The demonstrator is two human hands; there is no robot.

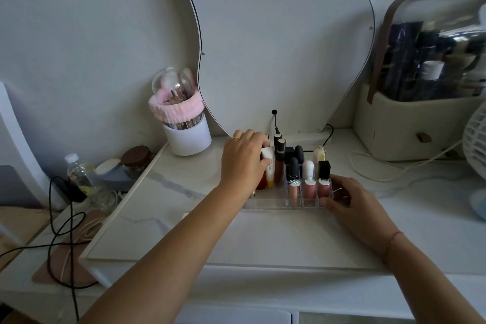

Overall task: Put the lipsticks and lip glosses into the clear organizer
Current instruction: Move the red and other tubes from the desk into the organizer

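Your left hand [244, 163] pinches a white-capped yellow tube [269, 175] in the clear plastic organizer [265, 204] (left end); your right hand [352, 200] grips its right corner.

Your left hand [243, 159] hides the top of the dark red tube [261, 183], and the print on the white-capped yellow tube [270, 175] it grips is too small to read. Your right hand [352, 201] covers the right end of the clear acrylic organizer [265, 204].
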